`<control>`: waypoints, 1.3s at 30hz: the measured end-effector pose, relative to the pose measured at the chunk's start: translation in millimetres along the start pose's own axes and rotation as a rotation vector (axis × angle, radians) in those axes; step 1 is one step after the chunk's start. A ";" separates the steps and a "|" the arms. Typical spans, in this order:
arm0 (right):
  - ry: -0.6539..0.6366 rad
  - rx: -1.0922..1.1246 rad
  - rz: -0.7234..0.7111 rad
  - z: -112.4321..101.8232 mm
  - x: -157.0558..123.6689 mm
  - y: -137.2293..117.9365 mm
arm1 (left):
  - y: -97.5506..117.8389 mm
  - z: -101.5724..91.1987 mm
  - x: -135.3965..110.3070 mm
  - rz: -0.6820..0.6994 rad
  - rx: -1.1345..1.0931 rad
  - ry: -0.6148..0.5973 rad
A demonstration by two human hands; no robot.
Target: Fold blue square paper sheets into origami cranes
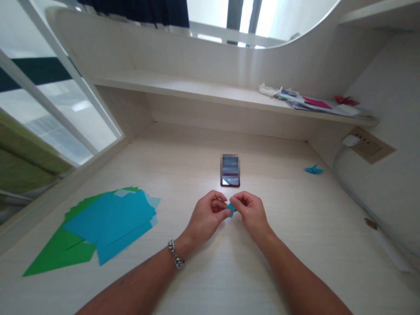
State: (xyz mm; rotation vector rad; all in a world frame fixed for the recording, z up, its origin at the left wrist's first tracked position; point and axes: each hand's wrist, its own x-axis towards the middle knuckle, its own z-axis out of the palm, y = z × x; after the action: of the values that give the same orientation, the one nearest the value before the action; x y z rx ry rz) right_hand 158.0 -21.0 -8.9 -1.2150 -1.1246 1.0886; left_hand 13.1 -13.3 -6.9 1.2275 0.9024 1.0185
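A small folded piece of blue paper (pixel 231 208) is pinched between both hands above the middle of the pale wooden desk (pixel 288 236). My left hand (pixel 207 216), with a metal bracelet at its wrist, has its fingers curled closed on the paper's left side. My right hand (pixel 250 211) is closed on the paper's right side. Most of the paper is hidden by the fingers. A phone (pixel 230 171) stands upright on the desk just beyond the hands.
A fanned stack of blue and green paper sheets (pixel 98 225) lies at the left. A finished blue paper crane (pixel 314 169) sits at the right. The shelf (pixel 203 89) behind carries papers and a red paper figure (pixel 345 100). A wall socket (pixel 367 146) with a cable is at right.
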 end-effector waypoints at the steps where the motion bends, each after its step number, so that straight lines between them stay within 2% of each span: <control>1: -0.001 0.001 -0.002 0.0 0.0 -0.6 | 0.6 -0.1 0.0 -0.001 0.001 0.003; 6: -0.087 0.090 0.084 -0.8 0.6 -0.3 | 4.2 -0.7 0.4 -0.007 0.010 0.024; 8: -0.111 0.052 0.081 -1.8 1.3 1.4 | 4.4 -0.7 0.5 -0.009 0.013 0.034; 13: -0.086 -0.032 0.032 -2.9 1.8 2.9 | 4.7 -0.3 0.7 -0.008 0.010 0.027; 20: -0.150 0.047 0.123 -2.1 1.6 0.8 | 4.6 -4.2 2.7 -0.003 0.000 0.068; 23: -0.139 -0.023 0.072 -3.8 2.5 1.6 | 3.2 -4.5 3.9 -0.003 -0.024 0.069; 28: -0.095 -0.103 0.008 -5.7 2.0 1.0 | 2.0 -3.0 5.0 -0.004 -0.077 -0.008; 36: -0.168 0.101 0.115 -7.5 0.6 -3.2 | -1.3 -6.3 8.7 -0.075 -0.168 0.021; 39: -0.197 0.099 0.117 -8.8 0.4 -4.5 | -2.5 -7.1 9.3 -0.091 -0.235 0.008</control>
State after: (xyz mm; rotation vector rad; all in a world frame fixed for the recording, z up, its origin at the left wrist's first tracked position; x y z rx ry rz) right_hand 166.9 -21.9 -4.5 -1.1257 -1.1446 1.3612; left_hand 9.5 -2.4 -10.3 0.9777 0.8121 1.0261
